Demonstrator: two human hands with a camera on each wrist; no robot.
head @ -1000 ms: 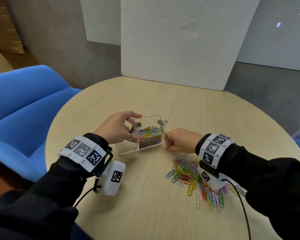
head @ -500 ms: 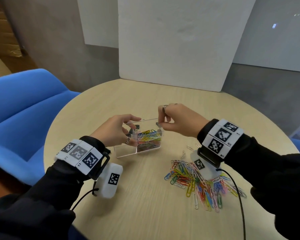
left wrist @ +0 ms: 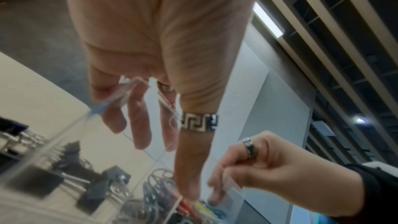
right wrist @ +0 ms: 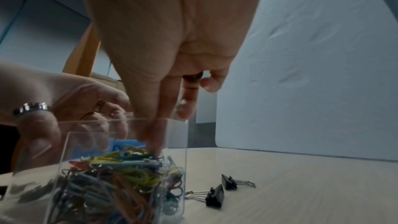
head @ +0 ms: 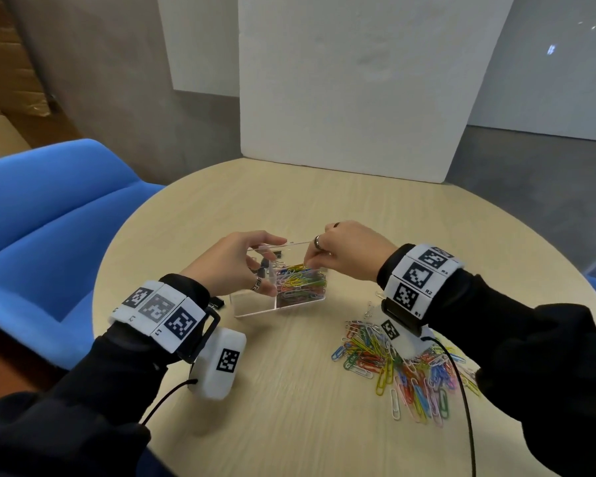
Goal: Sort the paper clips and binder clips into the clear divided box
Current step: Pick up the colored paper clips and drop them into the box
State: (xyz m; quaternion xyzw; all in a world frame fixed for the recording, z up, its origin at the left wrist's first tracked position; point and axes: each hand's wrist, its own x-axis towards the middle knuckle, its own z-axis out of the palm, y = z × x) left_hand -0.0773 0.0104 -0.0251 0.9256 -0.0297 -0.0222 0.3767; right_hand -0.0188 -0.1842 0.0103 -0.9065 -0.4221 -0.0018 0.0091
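Note:
The clear divided box point(head: 255, 306) stands mid-table. Coloured paper clips point(head: 300, 284) fill its right compartment; black binder clips point(left wrist: 92, 192) lie in the left one. My left hand point(head: 255, 263) grips the box's left end, fingers over the far rim, thumb at the divider. My right hand point(head: 308, 266) reaches down into the right compartment, thumb and forefinger pinched on a paper clip at the top of the clip pile point(right wrist: 120, 173). A loose pile of coloured paper clips point(head: 393, 363) lies on the table under my right forearm.
Two black binder clips point(right wrist: 215, 195) lie on the table just beyond the box, another binder clip point(head: 217, 302) by my left wrist. A few silver clips point(head: 370, 308) sit beside the pile. A white foam board point(head: 358, 98) stands at the table's far edge; a blue chair point(head: 49, 218) is left.
My right hand rose from the table beside the loose pile, passed over the box's far right corner, and now dips into the right compartment. The left hand stays on the box.

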